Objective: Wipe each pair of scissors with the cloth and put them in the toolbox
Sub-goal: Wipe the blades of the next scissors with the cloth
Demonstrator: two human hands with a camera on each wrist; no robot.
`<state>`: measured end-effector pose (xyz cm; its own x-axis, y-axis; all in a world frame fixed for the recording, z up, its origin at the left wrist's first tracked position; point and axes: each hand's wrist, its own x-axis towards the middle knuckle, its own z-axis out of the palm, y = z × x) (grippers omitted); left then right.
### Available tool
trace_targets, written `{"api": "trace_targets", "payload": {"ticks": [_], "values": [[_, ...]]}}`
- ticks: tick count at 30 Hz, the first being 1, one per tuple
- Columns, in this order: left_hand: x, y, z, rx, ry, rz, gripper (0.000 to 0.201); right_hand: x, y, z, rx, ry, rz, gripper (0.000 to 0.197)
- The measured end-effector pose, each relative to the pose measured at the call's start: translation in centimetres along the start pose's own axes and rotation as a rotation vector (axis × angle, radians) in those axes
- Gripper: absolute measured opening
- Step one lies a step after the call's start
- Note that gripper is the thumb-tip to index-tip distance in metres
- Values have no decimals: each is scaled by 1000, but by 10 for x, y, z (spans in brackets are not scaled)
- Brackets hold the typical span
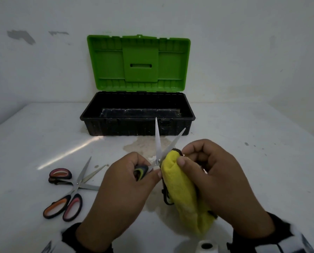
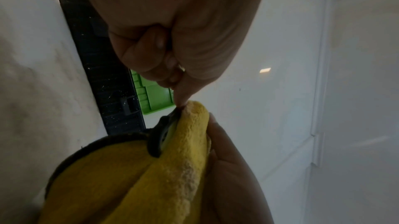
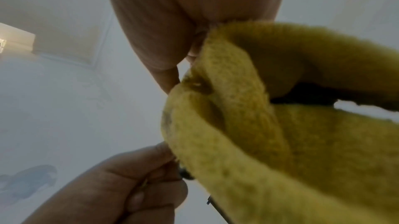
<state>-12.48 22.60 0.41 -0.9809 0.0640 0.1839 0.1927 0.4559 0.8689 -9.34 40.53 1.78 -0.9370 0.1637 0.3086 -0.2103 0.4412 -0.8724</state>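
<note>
Yellow cloth [image 1: 184,189]: bunched in my right hand [image 1: 220,181], thumb pressing it against one blade.
Scissors [image 1: 159,143]: blades spread, between both hands — my left hand [image 1: 127,181] pinches a black handle.
Other handle: probably under the cloth.
Toolbox [image 1: 138,114]: open, just behind the blades.
Spare scissors [image 1: 68,190]: two pairs, left of my hands.

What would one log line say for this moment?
step: wiping open scissors | left hand: grips handle | right hand: holds yellow cloth | toolbox: open, empty | two scissors waiting on table
</note>
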Motion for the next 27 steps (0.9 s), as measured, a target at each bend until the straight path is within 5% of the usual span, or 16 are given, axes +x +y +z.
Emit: {"api": "trace_targets", "payload": {"ticks": [5, 14, 27], "values": [[-1, -2, -1, -52, 5, -18, 26, -5, -1, 12, 12, 45, 95, 20], [-2, -5, -3, -96, -6, -38, 28, -7, 1, 15, 0, 82, 105, 3], [0, -4, -3, -25, -34, -46, 34, -5, -2, 28, -156, 173, 47, 25]]}}
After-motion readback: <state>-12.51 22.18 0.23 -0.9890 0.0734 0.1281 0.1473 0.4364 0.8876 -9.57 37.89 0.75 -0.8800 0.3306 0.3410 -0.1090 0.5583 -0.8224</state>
